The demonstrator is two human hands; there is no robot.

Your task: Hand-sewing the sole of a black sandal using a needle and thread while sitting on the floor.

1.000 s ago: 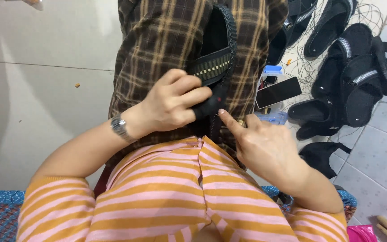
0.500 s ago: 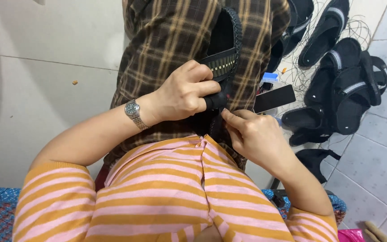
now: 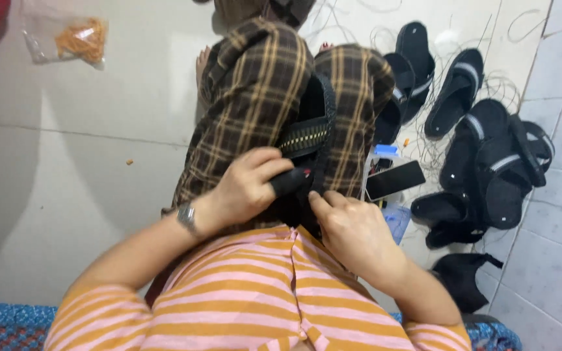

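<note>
Closest in, an orange-and-pink striped shirt (image 3: 261, 292) fills the bottom of the view, with a strip of blue woven mat (image 3: 8, 325) at the lower left edge. Just past it the left hand (image 3: 248, 188), a metal wristwatch (image 3: 187, 216) on its wrist, has its fingers curled tight around the near end of a black sandal (image 3: 310, 130). The right hand (image 3: 352, 231) sits just beside it, fingertips bunched and pinching at the same near end of the sandal; what lies between those fingertips cannot be made out. The sandal stands on edge in the lap between two knees in brown plaid trousers (image 3: 255, 97), and its strap carries a band of small gold studs.

To the right of the knees, on the pale tiled floor (image 3: 66, 162), lies one black phone (image 3: 395, 179) face up, touching a small blue-and-white packet (image 3: 385, 151) and, nearer, a clear plastic piece (image 3: 398, 221). Beyond these, a loose heap of black sandals (image 3: 489, 156) spreads to the right: about nine can be counted, several with a white stripe on the strap, some overlapping. Thin threads (image 3: 385, 32) trail over the floor around them.

Far off at the upper left lies one clear plastic bag (image 3: 66, 39) holding something orange.
</note>
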